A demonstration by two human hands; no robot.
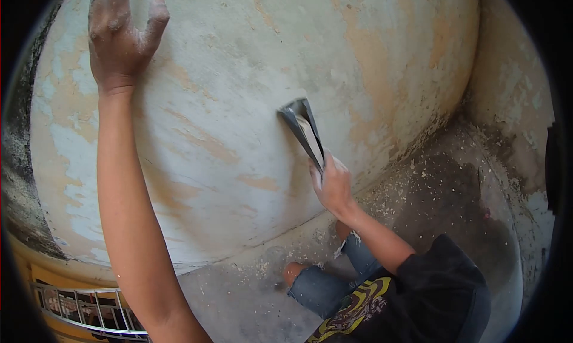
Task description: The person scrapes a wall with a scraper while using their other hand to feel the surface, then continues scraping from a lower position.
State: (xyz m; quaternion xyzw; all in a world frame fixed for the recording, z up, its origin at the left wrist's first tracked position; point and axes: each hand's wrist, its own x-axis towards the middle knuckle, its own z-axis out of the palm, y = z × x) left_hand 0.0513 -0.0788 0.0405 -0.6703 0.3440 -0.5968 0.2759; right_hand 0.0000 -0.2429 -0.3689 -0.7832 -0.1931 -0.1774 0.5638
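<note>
High on the left, my left hand (pixel 122 42) rests against the wall (pixel 239 62), fingers stretched upward and thumb apart. White dust coats it, and the fingertips run out of the top of the view. My right hand (pixel 333 179) is closed around the narrow lower end of a folded sheet of sandpaper (pixel 309 134), dark grey outside and pale inside. The sandpaper flares out toward its upper end, which is at the wall surface. Around it the pale greenish wall has worn patches of tan and orange, with flaking paint.
Below the wall, the grey concrete floor (pixel 239 298) is strewn with pale flakes. Another stained wall (pixel 507 92) meets this one at a corner on the right. A metal ladder-like frame (pixel 98 310) is at the lower left. My knees in denim shorts (pixel 322 289) show below.
</note>
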